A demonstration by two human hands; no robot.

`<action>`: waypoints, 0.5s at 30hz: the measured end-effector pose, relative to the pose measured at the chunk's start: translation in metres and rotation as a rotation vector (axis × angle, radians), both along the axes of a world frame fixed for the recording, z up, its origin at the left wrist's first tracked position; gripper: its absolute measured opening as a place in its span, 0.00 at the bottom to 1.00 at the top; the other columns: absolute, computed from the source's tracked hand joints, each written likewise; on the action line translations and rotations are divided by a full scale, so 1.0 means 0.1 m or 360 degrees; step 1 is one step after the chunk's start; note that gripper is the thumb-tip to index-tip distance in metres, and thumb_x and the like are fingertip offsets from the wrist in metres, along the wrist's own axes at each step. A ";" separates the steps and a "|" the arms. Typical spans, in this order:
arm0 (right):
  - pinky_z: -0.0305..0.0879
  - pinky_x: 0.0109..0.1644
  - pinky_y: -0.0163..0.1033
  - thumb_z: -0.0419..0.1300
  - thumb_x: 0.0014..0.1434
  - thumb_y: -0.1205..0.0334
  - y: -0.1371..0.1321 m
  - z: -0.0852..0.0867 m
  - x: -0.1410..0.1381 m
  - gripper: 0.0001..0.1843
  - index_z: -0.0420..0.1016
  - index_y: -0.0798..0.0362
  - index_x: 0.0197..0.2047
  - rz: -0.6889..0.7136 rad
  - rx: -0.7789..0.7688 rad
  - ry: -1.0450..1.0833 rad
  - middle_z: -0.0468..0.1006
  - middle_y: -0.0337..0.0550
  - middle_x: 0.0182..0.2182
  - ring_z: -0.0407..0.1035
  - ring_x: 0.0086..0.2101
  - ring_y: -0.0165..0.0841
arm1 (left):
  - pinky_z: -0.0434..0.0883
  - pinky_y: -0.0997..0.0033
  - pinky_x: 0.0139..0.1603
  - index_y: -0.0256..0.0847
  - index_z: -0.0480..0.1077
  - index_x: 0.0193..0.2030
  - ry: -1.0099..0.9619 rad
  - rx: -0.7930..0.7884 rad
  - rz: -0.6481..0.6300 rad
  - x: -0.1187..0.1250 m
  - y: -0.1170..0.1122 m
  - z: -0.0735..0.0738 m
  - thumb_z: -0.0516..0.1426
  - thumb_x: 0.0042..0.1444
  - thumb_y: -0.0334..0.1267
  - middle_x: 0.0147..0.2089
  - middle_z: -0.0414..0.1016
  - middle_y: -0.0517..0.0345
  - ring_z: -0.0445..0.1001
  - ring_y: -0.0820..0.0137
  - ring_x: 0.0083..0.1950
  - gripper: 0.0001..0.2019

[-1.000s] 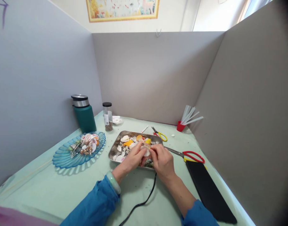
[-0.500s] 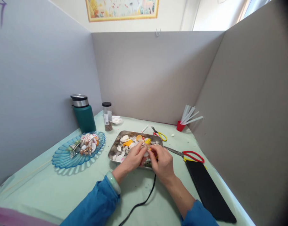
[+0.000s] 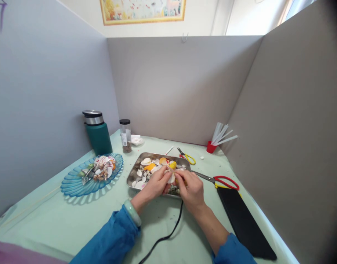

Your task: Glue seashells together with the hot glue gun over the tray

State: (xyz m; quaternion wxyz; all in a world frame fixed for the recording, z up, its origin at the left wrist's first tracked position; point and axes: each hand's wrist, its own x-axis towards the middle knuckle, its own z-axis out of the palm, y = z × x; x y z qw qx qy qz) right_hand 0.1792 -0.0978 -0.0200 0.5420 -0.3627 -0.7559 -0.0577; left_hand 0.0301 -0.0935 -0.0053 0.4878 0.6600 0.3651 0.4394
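Observation:
Both hands meet above a metal tray (image 3: 132, 175) full of shells. My left hand (image 3: 157, 182) is closed, its fingers pinching a small whitish shell (image 3: 171, 178). Close against it, the fingertips of my right hand (image 3: 191, 189) press together at the shell's edge; what they pinch is too small to make out. Around the hands in the tray lie white, orange and yellow shells (image 3: 149, 167), and greenish ones sit at its near right, partly covered by my right hand.
To the left is a blue scalloped plate (image 3: 72, 185) of shells, with a green bottle (image 3: 98, 137) and a jar (image 3: 126, 137) behind. Red-handled scissors (image 3: 226, 181), small scissors (image 3: 189, 158), a black slab (image 3: 245, 223) and a red cup of glue sticks (image 3: 211, 147) are on the right. A cable (image 3: 168, 237) runs nearest me.
My right hand's fingers have curled and shifted slightly, uncovering more of the whitish shell. My left hand stays almost in place.

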 end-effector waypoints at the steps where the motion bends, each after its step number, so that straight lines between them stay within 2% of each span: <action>1: 0.63 0.36 0.40 0.53 0.63 0.67 0.00 0.00 0.00 0.08 0.74 0.53 0.38 0.0002 -0.0006 0.0013 0.79 0.43 0.29 0.72 0.30 0.34 | 0.54 0.77 0.17 0.41 0.58 0.32 -0.0005 -0.0007 -0.0005 0.00 0.00 0.00 0.48 0.62 0.49 0.15 0.57 0.70 0.56 0.77 0.14 0.14; 6: 0.62 0.36 0.40 0.54 0.63 0.67 0.01 0.00 -0.01 0.07 0.74 0.53 0.38 0.0013 -0.0051 0.0052 0.79 0.43 0.30 0.72 0.32 0.34 | 0.51 0.77 0.17 0.41 0.58 0.31 -0.0034 -0.0032 0.0004 0.01 -0.01 0.03 0.50 0.60 0.49 0.15 0.56 0.70 0.53 0.79 0.15 0.14; 10: 0.62 0.36 0.40 0.54 0.63 0.67 -0.01 0.00 -0.01 0.07 0.73 0.53 0.39 0.0025 -0.0089 0.0052 0.78 0.42 0.29 0.71 0.31 0.34 | 0.50 0.77 0.17 0.40 0.58 0.33 -0.0105 -0.0099 0.0008 0.02 -0.02 0.03 0.52 0.58 0.51 0.17 0.55 0.71 0.51 0.80 0.15 0.15; 15: 0.64 0.37 0.39 0.55 0.62 0.66 -0.03 0.01 -0.01 0.06 0.72 0.53 0.41 0.0024 -0.0101 0.0059 0.78 0.44 0.33 0.70 0.33 0.33 | 0.50 0.78 0.17 0.40 0.59 0.36 -0.0134 -0.0052 0.0017 0.01 0.00 0.00 0.53 0.58 0.48 0.18 0.56 0.70 0.52 0.80 0.16 0.13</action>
